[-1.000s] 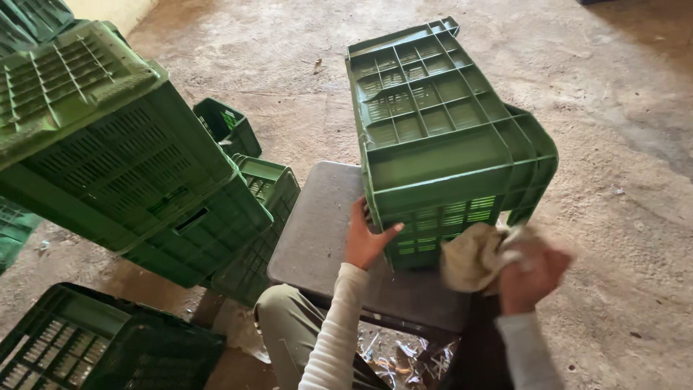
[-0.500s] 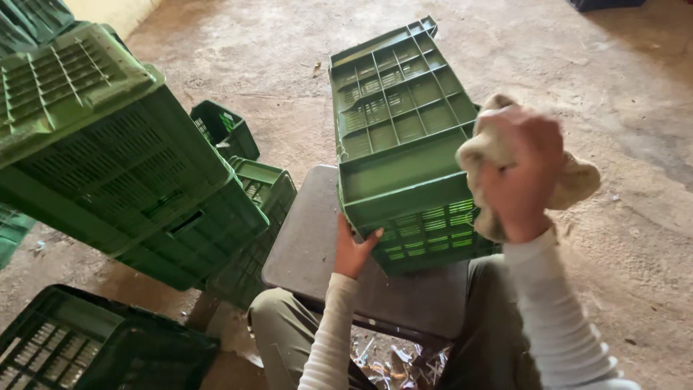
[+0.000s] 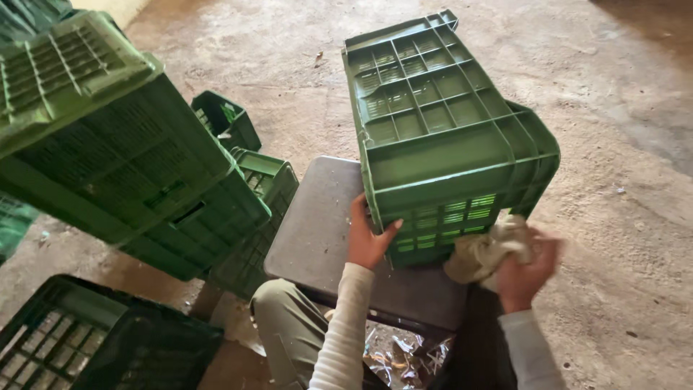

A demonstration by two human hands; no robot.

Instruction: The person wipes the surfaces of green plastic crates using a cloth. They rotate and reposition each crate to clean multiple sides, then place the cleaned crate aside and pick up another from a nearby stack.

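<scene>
one camera sits on the person's head and looks steeply down and forward. it is close to the hands, with the stool (image 3: 317, 231) and dirt floor (image 3: 621, 180) beyond.

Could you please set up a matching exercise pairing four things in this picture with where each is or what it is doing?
Things:
1. left hand
2. right hand
3. crate
4. stool

States:
A. stands upside down on the stool
B. grips a pale cloth
C. grey, under the crate
D. pressed to the crate's near corner

Pairs: 1-D, 2-B, 3-A, 4-C
</scene>
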